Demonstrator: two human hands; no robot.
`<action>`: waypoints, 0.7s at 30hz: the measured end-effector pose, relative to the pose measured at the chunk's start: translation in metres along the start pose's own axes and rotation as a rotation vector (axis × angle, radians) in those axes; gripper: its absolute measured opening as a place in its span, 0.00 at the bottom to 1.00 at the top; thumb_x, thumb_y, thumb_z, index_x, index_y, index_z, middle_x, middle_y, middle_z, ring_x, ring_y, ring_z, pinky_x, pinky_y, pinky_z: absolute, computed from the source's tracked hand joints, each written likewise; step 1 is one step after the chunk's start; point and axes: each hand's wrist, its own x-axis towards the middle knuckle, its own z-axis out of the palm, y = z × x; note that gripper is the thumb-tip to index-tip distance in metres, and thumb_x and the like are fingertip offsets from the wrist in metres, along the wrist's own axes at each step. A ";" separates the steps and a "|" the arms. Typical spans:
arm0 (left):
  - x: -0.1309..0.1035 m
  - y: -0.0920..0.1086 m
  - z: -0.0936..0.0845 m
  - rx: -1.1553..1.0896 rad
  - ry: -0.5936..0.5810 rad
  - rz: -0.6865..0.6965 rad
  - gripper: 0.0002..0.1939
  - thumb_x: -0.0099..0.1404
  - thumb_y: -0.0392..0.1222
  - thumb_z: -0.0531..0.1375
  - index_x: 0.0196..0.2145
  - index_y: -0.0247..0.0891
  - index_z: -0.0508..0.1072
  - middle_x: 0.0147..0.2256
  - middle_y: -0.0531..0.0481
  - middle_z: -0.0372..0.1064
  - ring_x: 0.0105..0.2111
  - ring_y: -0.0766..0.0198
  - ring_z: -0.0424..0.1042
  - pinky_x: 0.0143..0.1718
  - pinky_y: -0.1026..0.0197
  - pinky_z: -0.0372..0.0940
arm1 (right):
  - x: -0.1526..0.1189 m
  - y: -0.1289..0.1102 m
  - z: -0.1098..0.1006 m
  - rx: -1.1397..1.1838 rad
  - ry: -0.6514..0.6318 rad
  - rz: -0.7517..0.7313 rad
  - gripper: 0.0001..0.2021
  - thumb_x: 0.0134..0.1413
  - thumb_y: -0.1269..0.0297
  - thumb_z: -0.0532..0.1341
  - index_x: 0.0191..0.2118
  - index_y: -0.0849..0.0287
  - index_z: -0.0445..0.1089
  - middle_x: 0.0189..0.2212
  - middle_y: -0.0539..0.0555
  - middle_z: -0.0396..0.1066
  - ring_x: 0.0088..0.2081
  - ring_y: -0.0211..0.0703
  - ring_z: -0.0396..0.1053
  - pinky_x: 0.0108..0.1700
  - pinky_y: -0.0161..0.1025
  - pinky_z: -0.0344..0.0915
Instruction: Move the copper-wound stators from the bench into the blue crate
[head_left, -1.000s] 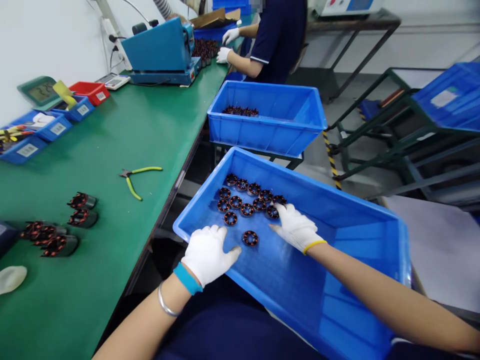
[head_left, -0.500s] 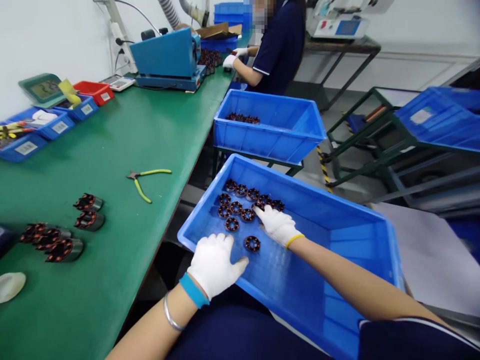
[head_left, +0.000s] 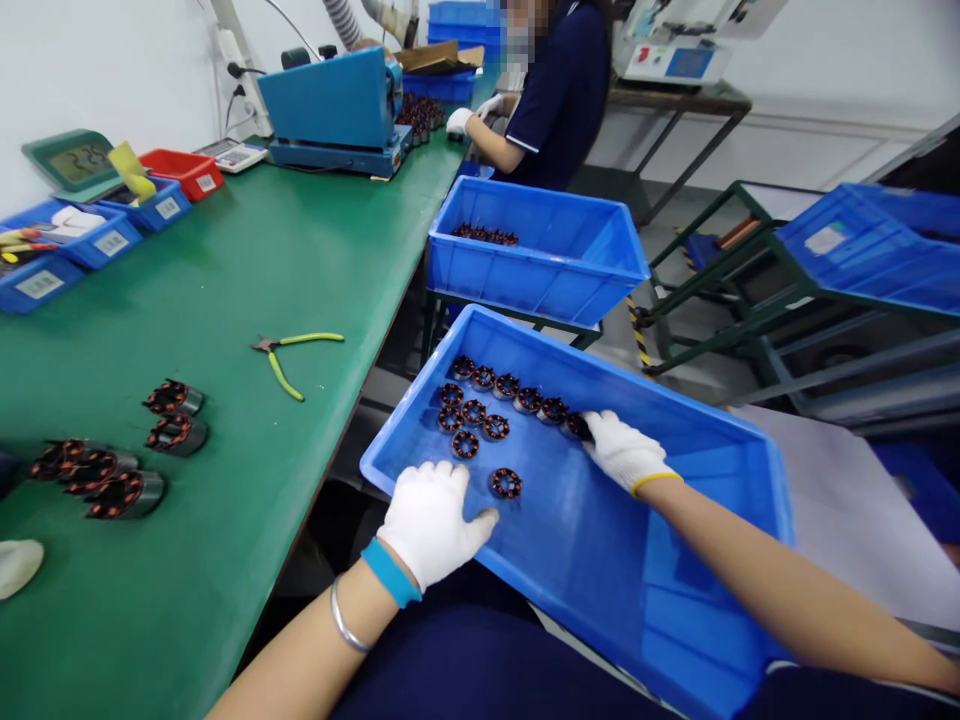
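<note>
The right hand (head_left: pixel 626 452) covers the end coil part (head_left: pixel 576 426) of the row — grip cannot be judged. Blue bin (head_left: pixel 570 520): near corner cut off by the lower edge. Stacked parts (head_left: pixel 82 470) at the table's (head_left: pixel 225 270) left edge — partly cropped.

Your blue plastic crate (head_left: pixel 675 620) sits lower centre, wound copper stator rings (head_left: pixel 495 400) clustered in its upper-left corner. Left of it, the green workbench (head_left: pixel 225 280) carries yellow-handled cutters (head_left: pixel 289 355). Behind, upper centre, stands a second blue crate (head_left: pixel 540 270).
</note>
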 end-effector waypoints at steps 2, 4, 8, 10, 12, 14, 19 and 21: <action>-0.001 0.000 0.000 0.007 -0.015 -0.001 0.27 0.65 0.62 0.51 0.46 0.35 0.71 0.40 0.45 0.66 0.42 0.50 0.66 0.42 0.46 0.60 | -0.010 -0.018 -0.011 -0.039 0.084 -0.049 0.23 0.61 0.60 0.52 0.60 0.60 0.59 0.52 0.62 0.57 0.47 0.55 0.64 0.42 0.50 0.65; -0.002 0.000 0.000 0.018 -0.009 0.000 0.27 0.65 0.62 0.51 0.46 0.35 0.71 0.40 0.45 0.66 0.42 0.49 0.66 0.42 0.46 0.60 | -0.025 -0.044 -0.018 0.016 0.153 -0.252 0.29 0.56 0.56 0.58 0.63 0.58 0.57 0.58 0.59 0.55 0.51 0.54 0.62 0.47 0.49 0.65; -0.003 0.000 0.000 0.027 0.020 -0.009 0.27 0.65 0.61 0.51 0.46 0.35 0.71 0.41 0.45 0.67 0.42 0.49 0.66 0.42 0.46 0.59 | -0.039 -0.087 -0.021 0.098 0.081 -0.435 0.32 0.55 0.58 0.56 0.66 0.53 0.54 0.64 0.53 0.49 0.53 0.52 0.63 0.51 0.49 0.66; -0.003 -0.002 0.000 0.035 0.022 -0.008 0.26 0.66 0.61 0.51 0.44 0.35 0.72 0.40 0.45 0.67 0.41 0.49 0.66 0.42 0.46 0.58 | -0.036 -0.098 -0.022 0.052 0.067 -0.451 0.29 0.56 0.61 0.54 0.64 0.54 0.56 0.65 0.53 0.47 0.50 0.54 0.66 0.47 0.51 0.68; -0.003 -0.004 0.001 0.052 0.054 0.005 0.25 0.66 0.60 0.51 0.42 0.35 0.72 0.38 0.45 0.67 0.40 0.50 0.66 0.41 0.46 0.58 | -0.031 -0.105 -0.027 0.047 0.059 -0.479 0.26 0.55 0.61 0.54 0.60 0.56 0.59 0.65 0.55 0.46 0.47 0.54 0.68 0.44 0.51 0.69; -0.004 -0.006 0.003 0.066 0.098 0.020 0.25 0.66 0.60 0.51 0.42 0.35 0.72 0.38 0.45 0.67 0.39 0.50 0.66 0.40 0.46 0.57 | -0.028 -0.112 -0.034 0.045 0.035 -0.484 0.25 0.52 0.56 0.58 0.56 0.56 0.62 0.65 0.56 0.46 0.45 0.54 0.69 0.42 0.52 0.70; -0.004 -0.009 0.005 0.086 0.138 0.045 0.25 0.67 0.59 0.51 0.43 0.35 0.73 0.40 0.45 0.68 0.39 0.51 0.66 0.40 0.47 0.57 | -0.032 -0.123 -0.037 -0.027 -0.001 -0.334 0.16 0.52 0.72 0.56 0.49 0.63 0.65 0.58 0.63 0.52 0.40 0.52 0.70 0.35 0.49 0.70; -0.004 -0.010 0.005 0.090 0.149 0.053 0.25 0.67 0.59 0.50 0.44 0.34 0.73 0.40 0.44 0.69 0.39 0.51 0.67 0.40 0.48 0.56 | -0.035 -0.114 -0.030 -0.051 -0.017 -0.283 0.17 0.57 0.76 0.47 0.48 0.63 0.66 0.52 0.64 0.58 0.39 0.52 0.71 0.34 0.48 0.69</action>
